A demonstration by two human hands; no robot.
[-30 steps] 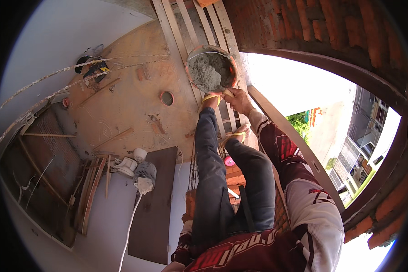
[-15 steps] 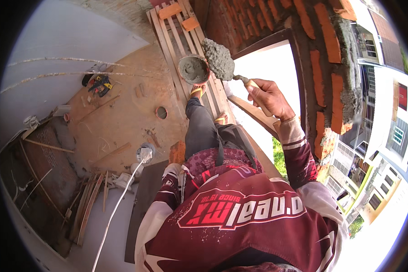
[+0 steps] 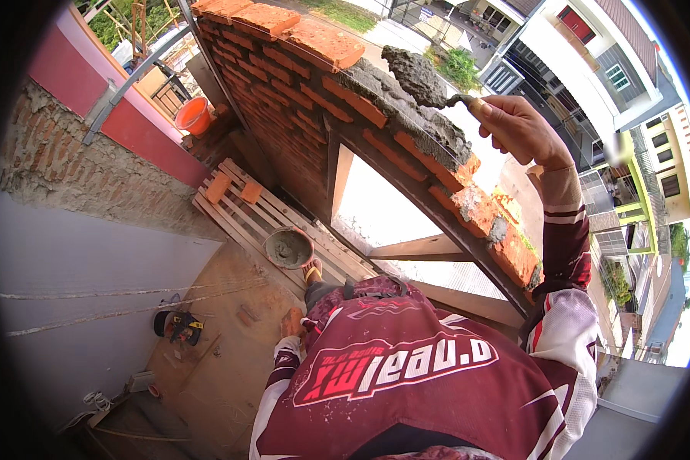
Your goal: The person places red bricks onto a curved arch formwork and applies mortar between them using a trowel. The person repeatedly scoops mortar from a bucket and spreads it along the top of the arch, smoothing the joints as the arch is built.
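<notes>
My right hand (image 3: 520, 130) is closed round the handle of a trowel (image 3: 461, 100), raised over the outer side of the brick wall (image 3: 276, 84). A thick heap of grey mortar (image 3: 415, 77) covers its blade. Just beside it, a bed of wet mortar (image 3: 406, 107) lies along the wall's top course, next to the last laid brick (image 3: 326, 42). Down at my left side, a loose orange brick (image 3: 291, 321) is in my left hand, whose fingers are mostly hidden by the brick and sleeve. A round bucket of mortar (image 3: 289, 248) stands by my foot.
The slatted wooden platform (image 3: 264, 215) carries two loose bricks (image 3: 234, 189). A framed window opening (image 3: 391, 207) lies below the wall top. An orange bucket (image 3: 193, 115) stands at the far left. Tools (image 3: 180, 327) lie on the floor below. Houses and a street lie beyond the wall.
My right hand has lifted the loaded trowel from near the mortar bucket to above the wall top. My view has swung toward the wall. The brick stays low at my left side.
</notes>
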